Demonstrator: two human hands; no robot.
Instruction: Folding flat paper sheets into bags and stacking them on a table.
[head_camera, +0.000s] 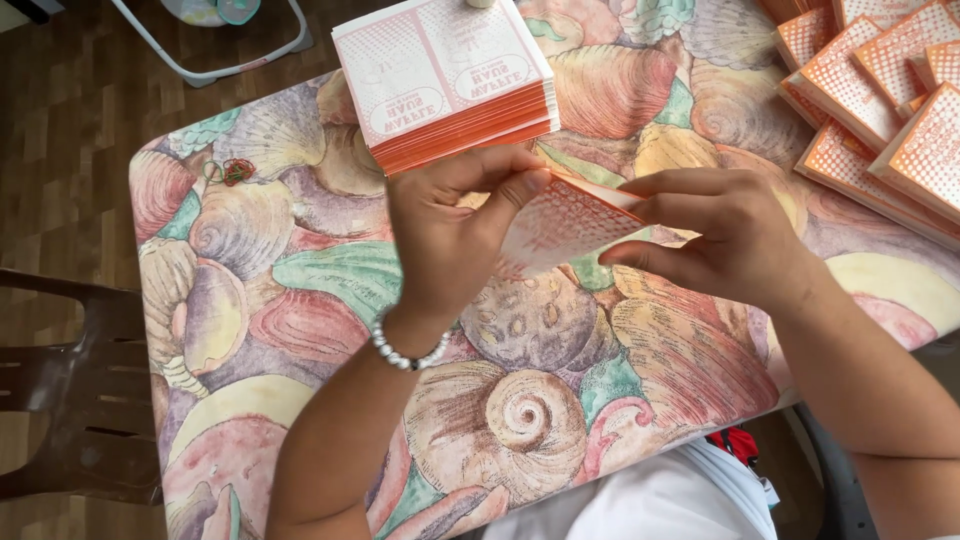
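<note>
Both hands, left hand (445, 235) and right hand (730, 235), pinch an orange-patterned paper sheet (560, 225) mid-frame above the table (300, 300); uneven pressure could skew or tear it.

Your hands work over the middle of the worktop (300, 300), and the patterned cloth between them and the near edge lies bare, so you can pass there freely. Toward the far edge, a tall stack of flat orange-and-white sheets (445, 75) stands just beyond your left hand (445, 235). The far right corner is crowded with folded orange boxes (880, 100). Near the far left corner lie only small rubber bands (230, 170). A brown chair (70, 390) stands off the left edge.
</note>
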